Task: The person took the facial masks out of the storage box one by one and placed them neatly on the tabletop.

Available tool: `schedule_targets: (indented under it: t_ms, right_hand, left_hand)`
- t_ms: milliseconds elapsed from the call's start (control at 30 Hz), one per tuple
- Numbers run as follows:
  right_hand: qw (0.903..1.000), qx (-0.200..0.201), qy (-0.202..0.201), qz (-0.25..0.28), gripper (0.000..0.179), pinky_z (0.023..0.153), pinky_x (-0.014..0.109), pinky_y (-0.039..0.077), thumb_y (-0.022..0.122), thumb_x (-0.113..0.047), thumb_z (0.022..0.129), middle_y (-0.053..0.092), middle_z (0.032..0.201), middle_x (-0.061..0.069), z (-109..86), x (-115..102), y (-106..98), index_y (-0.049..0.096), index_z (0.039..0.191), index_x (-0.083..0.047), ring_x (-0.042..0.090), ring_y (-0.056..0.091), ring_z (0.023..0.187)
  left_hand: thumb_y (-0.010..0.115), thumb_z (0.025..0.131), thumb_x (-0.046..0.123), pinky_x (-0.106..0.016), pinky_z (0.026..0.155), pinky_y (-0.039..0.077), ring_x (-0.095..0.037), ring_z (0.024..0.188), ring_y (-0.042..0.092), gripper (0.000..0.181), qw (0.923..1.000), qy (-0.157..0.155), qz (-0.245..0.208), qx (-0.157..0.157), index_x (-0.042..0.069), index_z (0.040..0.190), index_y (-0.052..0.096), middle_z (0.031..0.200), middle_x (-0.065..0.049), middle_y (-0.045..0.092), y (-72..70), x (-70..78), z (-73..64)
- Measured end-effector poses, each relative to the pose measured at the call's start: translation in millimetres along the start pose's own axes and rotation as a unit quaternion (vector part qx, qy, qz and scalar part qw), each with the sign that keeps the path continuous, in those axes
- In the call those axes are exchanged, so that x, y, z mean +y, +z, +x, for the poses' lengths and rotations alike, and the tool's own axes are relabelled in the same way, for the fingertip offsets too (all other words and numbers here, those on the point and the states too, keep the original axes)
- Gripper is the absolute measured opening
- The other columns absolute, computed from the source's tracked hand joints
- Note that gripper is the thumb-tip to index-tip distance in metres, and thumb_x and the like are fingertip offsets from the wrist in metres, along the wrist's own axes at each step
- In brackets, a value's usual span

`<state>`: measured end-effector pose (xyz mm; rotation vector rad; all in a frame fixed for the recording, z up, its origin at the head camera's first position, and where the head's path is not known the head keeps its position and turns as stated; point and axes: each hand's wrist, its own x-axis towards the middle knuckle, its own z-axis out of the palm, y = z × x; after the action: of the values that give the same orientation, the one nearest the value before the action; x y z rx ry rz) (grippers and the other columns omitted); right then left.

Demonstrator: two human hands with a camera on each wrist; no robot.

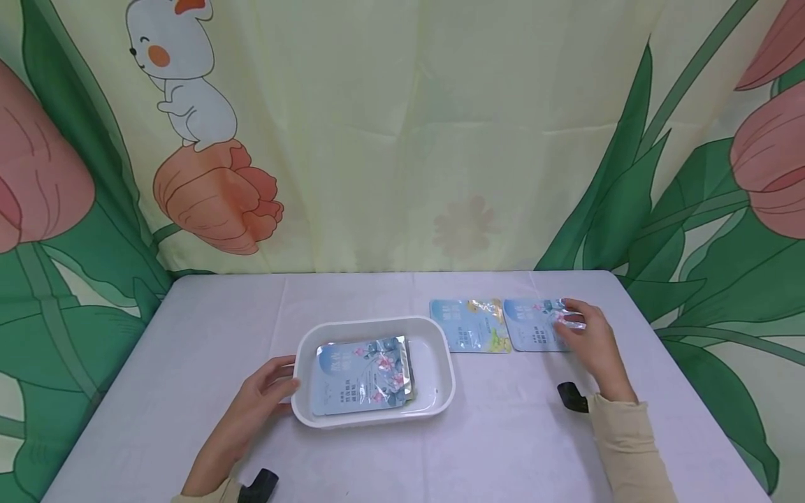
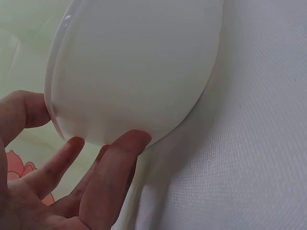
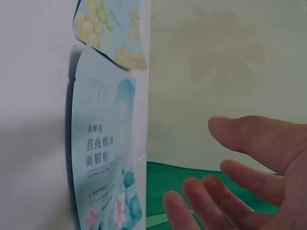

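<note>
A white tray [image 1: 440, 370] holds a small stack of blue foil face mask packets; the top packet [image 1: 358, 377] has pink flowers and a silver edge. My left hand [image 1: 260, 391] holds the tray's left end, with fingertips [image 2: 136, 139] against its outer wall. Two more mask packets lie in a row right of the tray: one with yellow and green pictures [image 1: 472, 327], then a blue flowered one [image 1: 534, 325]. Over the right edge of the blue packet [image 3: 105, 148] is my right hand [image 1: 591, 342], its fingers spread and apart from it in the right wrist view.
A white cloth [image 1: 503, 426] covers the table. Behind it hangs a curtain [image 1: 402, 140] printed with tulips and a white animal. A black wrist device [image 1: 572, 397] sits at the right cuff, another [image 1: 259, 485] at the left.
</note>
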<state>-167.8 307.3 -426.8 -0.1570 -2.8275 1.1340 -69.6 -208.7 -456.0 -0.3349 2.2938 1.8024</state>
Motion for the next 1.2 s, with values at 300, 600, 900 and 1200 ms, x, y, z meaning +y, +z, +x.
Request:
schedule_targets:
  t_ms: [300,600,900,1200]
  right_hand:
    - [0.9992,-0.031,-0.024,-0.001,0.065,0.101,0.059,0.047,0.066,-0.015,0.095,0.037,0.141,0.031,-9.2,-30,4,0.035,0.148,0.004,0.047,0.047,0.124]
    - [0.9982,-0.044,-0.041,0.003,0.067,0.102,0.057,0.048,0.068,-0.019,0.095,0.042,0.139,0.028,-16.4,-54,10,0.034,0.148,0.004,0.044,0.048,0.125]
    - [0.9960,-0.052,-0.072,-0.001,0.066,0.098,0.054,0.051,0.071,-0.021,0.093,0.049,0.135,0.026,-27.0,-61,24,0.039,0.146,0.003,0.041,0.052,0.121]
    - [0.9936,-0.058,-0.096,0.014,0.063,0.097,0.052,0.053,0.072,-0.017,0.092,0.051,0.133,0.022,-39.4,-74,34,0.041,0.144,0.003,0.037,0.055,0.118]
  left_hand:
    - [0.064,0.096,0.027,-0.034,0.084,0.060,-0.029,0.116,0.063,0.054,1.0000,-0.006,-0.002,-0.002,0.012,0.144,0.044,0.142,-0.019,0.051,-0.8,-1.1,-1.4]
    - [0.064,0.097,0.026,-0.033,0.083,0.060,-0.029,0.117,0.063,0.054,1.0000,0.000,-0.006,-0.005,0.012,0.144,0.044,0.142,-0.020,0.051,-1.7,-0.7,-0.8]
    - [0.064,0.096,0.027,-0.033,0.084,0.060,-0.028,0.116,0.063,0.054,0.9999,0.005,-0.006,-0.007,0.012,0.144,0.044,0.142,-0.020,0.052,-2.4,-1.3,-0.9]
    - [0.065,0.096,0.027,-0.034,0.086,0.059,-0.028,0.118,0.062,0.056,0.9999,0.000,-0.007,-0.014,0.012,0.145,0.043,0.143,-0.019,0.051,-2.5,-2.4,0.4]
